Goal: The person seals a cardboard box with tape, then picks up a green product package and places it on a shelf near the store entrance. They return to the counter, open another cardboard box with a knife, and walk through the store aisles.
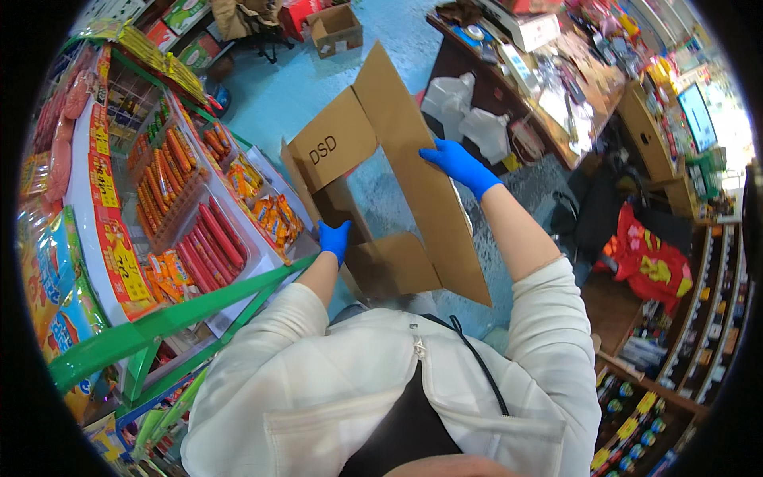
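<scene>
A cardboard box (411, 170) is between my two hands in the middle of the view, its flaps spread and the blue floor showing through its middle. One flap bears printed letters. My right hand (462, 166), in a blue glove, grips the long right flap by its outer edge. At the box's left side is my left hand (334, 239), also blue-gloved, with its thumb and fingers around the cardboard wall. Left of it stands a green-framed snack rack (197, 301) with packed sausages (211, 250) and small orange packets (277, 217) in clear bins.
A smaller open cardboard box (335, 31) stands on the floor beyond. At the upper right is a cluttered desk (557, 140) with white plastic jugs (450, 98) beside it. A red bag (647, 259) lies at the right, near shelves of small goods (632, 426).
</scene>
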Motion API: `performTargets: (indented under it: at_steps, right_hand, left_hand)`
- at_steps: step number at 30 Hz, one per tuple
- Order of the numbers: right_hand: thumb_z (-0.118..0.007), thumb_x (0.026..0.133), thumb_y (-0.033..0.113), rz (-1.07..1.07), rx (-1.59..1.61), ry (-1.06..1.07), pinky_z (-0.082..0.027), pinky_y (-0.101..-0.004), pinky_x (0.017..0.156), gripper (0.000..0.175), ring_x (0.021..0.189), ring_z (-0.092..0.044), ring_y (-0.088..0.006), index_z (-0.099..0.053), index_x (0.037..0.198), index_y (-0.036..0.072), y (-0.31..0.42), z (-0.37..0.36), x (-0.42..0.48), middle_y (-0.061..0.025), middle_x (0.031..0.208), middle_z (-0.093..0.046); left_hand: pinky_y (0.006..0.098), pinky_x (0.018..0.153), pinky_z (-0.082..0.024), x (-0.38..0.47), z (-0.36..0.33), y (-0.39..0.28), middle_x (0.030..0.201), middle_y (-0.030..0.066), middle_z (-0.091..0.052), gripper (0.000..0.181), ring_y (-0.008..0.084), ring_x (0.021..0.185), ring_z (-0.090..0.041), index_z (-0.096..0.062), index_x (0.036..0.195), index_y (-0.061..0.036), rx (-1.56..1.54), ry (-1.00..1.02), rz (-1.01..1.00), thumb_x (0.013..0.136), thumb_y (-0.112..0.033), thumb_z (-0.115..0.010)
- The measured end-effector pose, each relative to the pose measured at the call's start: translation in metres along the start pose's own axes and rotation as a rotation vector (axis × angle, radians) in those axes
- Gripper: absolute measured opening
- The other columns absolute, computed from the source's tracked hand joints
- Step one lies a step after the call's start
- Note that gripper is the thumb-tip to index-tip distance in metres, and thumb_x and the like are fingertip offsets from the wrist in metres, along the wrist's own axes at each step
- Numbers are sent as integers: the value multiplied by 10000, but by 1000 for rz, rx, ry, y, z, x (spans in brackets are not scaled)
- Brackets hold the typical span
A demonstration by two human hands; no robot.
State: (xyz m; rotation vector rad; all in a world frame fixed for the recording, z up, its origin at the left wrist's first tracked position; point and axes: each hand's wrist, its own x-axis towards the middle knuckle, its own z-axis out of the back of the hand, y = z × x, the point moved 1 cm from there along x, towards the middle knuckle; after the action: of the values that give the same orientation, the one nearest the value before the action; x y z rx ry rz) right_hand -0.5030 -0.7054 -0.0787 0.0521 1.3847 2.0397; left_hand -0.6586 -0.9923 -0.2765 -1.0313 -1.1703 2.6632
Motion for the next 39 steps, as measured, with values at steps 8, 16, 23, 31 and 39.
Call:
performTargets:
  at_steps: [8, 16, 23, 31, 39]
  right_hand:
    - [-532, 807, 394, 315, -99, -38, -451, -403, 735, 467, 891, -578, -355, -570, 988, -34, 106, 68, 151, -250, 977, -587]
    - [-536, 805, 371, 659, 46, 12, -444, -407, 753, 438, 914, -556, -370, -574, 986, -26, 227, 126, 240, -246, 968, -581]
    - [-544, 814, 353, 768, -43, -83, -452, -380, 737, 417, 880, -577, -319, -582, 988, -25, 274, 167, 377, -220, 943, -600]
    - [-570, 823, 303, 461, 273, -231, -482, -327, 703, 395, 830, -622, -230, -567, 1057, -15, 303, 275, 555, -180, 934, -630]
    - [-603, 812, 308, 401, 323, -409, -480, -307, 713, 432, 832, -608, -179, -555, 1095, -14, 232, 422, 743, -132, 962, -627]
  left_hand:
    - [356, 952, -354, 77, 31, -95, 1282, 191, -412, 715, 300, 1146, -433, -301, 1299, 31, -358, -350, -20, 726, -177, -672]
    - [332, 795, -438, 150, 102, -190, 1120, 126, -524, 464, 228, 947, -530, -401, 1244, -8, -808, -456, -291, 800, -64, -523]
    - [362, 786, -449, 256, 168, -269, 1109, 148, -528, 416, 243, 919, -545, -416, 1213, 42, -890, -606, -418, 861, -162, -504]
    - [326, 734, -481, 324, 263, -462, 1065, 122, -574, 410, 215, 884, -585, -488, 1166, 23, -810, -430, -539, 877, -266, -526]
    - [299, 753, -477, 411, 279, -622, 1034, 95, -591, 415, 178, 870, -589, -507, 1145, 19, -737, -218, -540, 873, -293, -537]
